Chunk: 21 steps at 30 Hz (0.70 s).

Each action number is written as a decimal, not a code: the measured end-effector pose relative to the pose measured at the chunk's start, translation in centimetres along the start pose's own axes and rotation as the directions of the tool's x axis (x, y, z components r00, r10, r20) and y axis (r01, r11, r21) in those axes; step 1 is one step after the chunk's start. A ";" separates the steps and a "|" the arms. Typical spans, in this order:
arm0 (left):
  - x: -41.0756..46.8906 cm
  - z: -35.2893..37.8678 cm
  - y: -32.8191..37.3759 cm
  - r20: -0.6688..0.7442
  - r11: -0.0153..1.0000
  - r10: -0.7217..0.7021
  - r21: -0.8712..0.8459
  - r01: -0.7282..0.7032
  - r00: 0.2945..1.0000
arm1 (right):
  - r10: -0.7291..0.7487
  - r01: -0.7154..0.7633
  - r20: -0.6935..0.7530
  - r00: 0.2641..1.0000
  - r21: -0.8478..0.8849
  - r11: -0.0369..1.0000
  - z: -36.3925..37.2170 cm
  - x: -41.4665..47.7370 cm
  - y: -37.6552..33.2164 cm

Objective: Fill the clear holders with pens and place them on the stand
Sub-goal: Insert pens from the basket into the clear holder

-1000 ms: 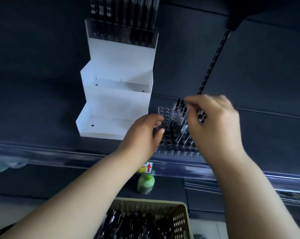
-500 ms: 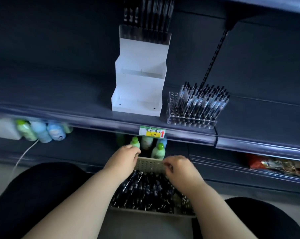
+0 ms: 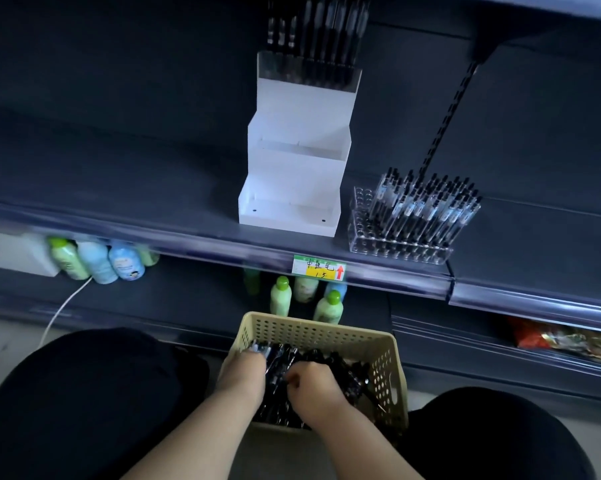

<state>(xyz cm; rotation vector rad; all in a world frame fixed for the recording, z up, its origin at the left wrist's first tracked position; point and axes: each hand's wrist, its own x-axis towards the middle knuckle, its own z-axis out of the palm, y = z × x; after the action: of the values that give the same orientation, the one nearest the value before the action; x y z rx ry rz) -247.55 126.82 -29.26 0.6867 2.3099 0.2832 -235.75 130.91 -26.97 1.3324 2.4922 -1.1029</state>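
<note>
The white stand (image 3: 294,188) on the shelf (image 3: 119,188) has two lower tiers bare; the clear holder (image 3: 401,237) beside it lacks a few pens. I should gather aligned pens from the basket (image 3: 389,362). My left hand (image 3: 245,372) digs in, curled; my right hand (image 3: 313,384) seems to be pinching pens (image 3: 278,368).

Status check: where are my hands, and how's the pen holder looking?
Both hands, left hand and right hand, down in the basket among loose pens. Clear holder on shelf beside white stand, leftmost holes empty. Nothing in the way.
</note>
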 end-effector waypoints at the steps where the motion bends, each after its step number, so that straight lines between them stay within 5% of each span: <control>1: -0.1 -0.2 0.1 -0.039 0.998 0.040 0.039 -0.039 0.998 | -0.001 0.001 0.000 1.000 0.018 1.000 0.2 0.4 -0.4; 4: 1.1 0.3 0.6 -0.036 0.998 -0.064 -0.027 0.064 0.997 | 0.020 -0.022 0.016 1.000 0.074 0.997 1.3 2.0 -0.8; 9: 1.7 0.6 1.5 -0.050 0.983 -0.143 0.107 0.147 0.989 | 0.148 -0.160 0.073 0.986 0.203 0.966 2.9 4.2 -0.7; 13: 2.6 0.3 2.4 0.006 0.955 -0.145 0.262 0.139 0.989 | 0.215 -0.251 0.156 0.964 0.267 0.930 3.0 5.6 -0.5; 21: 2.2 -0.2 2.2 0.010 0.966 -0.152 0.213 0.146 0.988 | 0.280 -0.367 0.259 0.925 0.413 0.834 3.0 6.7 -0.4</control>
<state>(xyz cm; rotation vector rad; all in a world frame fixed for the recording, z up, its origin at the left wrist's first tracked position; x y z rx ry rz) -248.17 129.85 -29.53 0.6110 2.3724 -0.0429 -240.85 133.39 -31.63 1.5943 1.8382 -1.6951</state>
